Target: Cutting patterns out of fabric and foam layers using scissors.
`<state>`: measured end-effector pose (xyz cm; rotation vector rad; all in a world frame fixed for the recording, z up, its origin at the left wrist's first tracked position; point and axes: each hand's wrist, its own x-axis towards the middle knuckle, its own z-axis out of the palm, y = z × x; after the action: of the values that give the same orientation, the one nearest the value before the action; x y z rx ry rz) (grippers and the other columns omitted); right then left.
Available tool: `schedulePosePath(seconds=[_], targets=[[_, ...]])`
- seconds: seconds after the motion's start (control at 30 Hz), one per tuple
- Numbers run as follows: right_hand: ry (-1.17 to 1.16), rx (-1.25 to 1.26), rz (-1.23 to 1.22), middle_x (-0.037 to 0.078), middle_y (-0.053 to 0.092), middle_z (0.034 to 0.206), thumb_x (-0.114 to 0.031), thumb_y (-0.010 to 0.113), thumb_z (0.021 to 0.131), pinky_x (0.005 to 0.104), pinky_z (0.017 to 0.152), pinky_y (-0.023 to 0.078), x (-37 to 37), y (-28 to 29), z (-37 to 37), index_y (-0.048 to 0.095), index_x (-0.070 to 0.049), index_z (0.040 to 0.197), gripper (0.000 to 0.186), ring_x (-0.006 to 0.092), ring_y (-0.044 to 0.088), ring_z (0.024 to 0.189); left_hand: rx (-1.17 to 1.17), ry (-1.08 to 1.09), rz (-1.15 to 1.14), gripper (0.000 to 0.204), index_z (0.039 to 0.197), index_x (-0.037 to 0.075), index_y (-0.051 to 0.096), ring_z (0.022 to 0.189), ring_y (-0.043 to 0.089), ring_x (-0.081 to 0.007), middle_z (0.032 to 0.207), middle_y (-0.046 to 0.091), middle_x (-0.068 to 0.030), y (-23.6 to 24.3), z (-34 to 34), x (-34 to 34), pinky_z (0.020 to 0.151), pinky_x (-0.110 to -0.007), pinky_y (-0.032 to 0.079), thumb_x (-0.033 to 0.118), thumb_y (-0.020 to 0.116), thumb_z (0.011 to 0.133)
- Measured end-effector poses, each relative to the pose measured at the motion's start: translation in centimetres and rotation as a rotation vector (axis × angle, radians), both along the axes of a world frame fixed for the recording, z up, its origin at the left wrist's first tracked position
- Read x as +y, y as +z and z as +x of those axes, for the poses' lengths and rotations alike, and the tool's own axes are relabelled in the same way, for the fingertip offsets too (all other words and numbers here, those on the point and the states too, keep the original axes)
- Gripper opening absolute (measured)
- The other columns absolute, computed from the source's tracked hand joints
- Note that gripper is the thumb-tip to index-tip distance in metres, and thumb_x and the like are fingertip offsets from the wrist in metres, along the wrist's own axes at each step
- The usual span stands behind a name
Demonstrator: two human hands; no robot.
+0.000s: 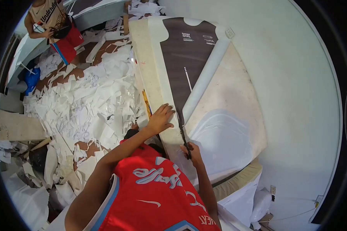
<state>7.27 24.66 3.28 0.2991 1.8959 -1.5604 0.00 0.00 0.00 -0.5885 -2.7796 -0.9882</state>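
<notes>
A printed sheet (187,54) with a dark garment shape and white borders lies along the table. Its right side is rolled or folded into a long pale tube (208,75). My right hand (194,153) is closed around the handles of dark scissors (182,133), whose blades point away from me at the sheet's near end. Left of the blades, my left hand (160,118) lies flat with its fingers stretched out, at the sheet's near left edge. The blade tips blend into the dark print, so I cannot tell how far apart they are.
The table (231,88) has a pale, stained top. A white sheet (219,142) covers its near right part. Paper scraps (100,88) heap the floor at left. Another person (56,29) stands at far left. A beige roll (237,179) lies right of me, near the wall (297,96).
</notes>
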Motion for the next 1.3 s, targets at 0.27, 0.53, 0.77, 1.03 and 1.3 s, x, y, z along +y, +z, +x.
schedulePosePath(seconds=[0.27,0.53,0.77,1.03,1.3], targets=[[0.017,0.094,0.115,-0.002,0.047,0.054,-0.029,0.078,0.08,0.0245,0.043,0.033,-0.9,-0.1,-1.6,0.05,-0.009,0.066,0.037,0.008,0.043,0.045,0.097,0.099,0.037,0.077,0.127,0.001,0.051,0.131,0.037,-0.0354,0.132,0.048,-0.014,0.3,-0.5,0.1,0.109,-0.044,0.034,0.029,0.082,0.062],[-0.01,0.093,0.072,-0.002,0.048,0.054,-0.032,0.077,0.08,0.024,0.042,0.032,-3.7,0.9,-4.4,0.054,-0.008,0.067,0.036,0.0073,0.044,0.044,0.025,0.093,0.044,0.074,0.126,0.0,0.052,0.134,0.034,-0.0349,0.133,0.047,-0.0127,0.2,0.5,0.0,0.11,-0.043,0.033,0.032,0.08,0.065],[-0.013,0.115,0.063,-0.003,0.049,0.055,-0.035,0.078,0.08,0.023,0.044,0.033,-6.1,1.2,-7.6,0.055,-0.009,0.068,0.037,0.0064,0.046,0.046,0.001,0.089,0.0,0.072,0.126,0.0,0.053,0.133,0.036,-0.034,0.133,0.048,-0.0128,0.5,0.3,-0.4,0.112,-0.043,0.031,0.034,0.078,0.068],[-0.031,0.047,0.057,-0.004,0.048,0.058,-0.037,0.078,0.08,0.023,0.047,0.034,-5.8,0.9,-8.2,0.056,-0.009,0.074,0.036,0.0065,0.047,0.05,0.015,0.087,-0.002,0.062,0.123,0.002,0.057,0.126,0.042,-0.0334,0.127,0.051,-0.0141,2.0,-0.3,-0.7,0.108,-0.043,0.034,0.029,0.076,0.071],[0.074,0.069,0.141,-0.002,0.048,0.054,-0.034,0.081,0.077,0.0243,0.043,0.034,-5.1,0.7,-9.0,0.054,-0.007,0.063,0.04,0.0075,0.045,0.046,0.088,0.405,0.037,0.051,0.132,-0.001,0.046,0.128,0.04,-0.0353,0.134,0.045,-0.0204,1.4,-6.6,-1.8,0.108,-0.048,0.03,0.02,0.057,0.087]])
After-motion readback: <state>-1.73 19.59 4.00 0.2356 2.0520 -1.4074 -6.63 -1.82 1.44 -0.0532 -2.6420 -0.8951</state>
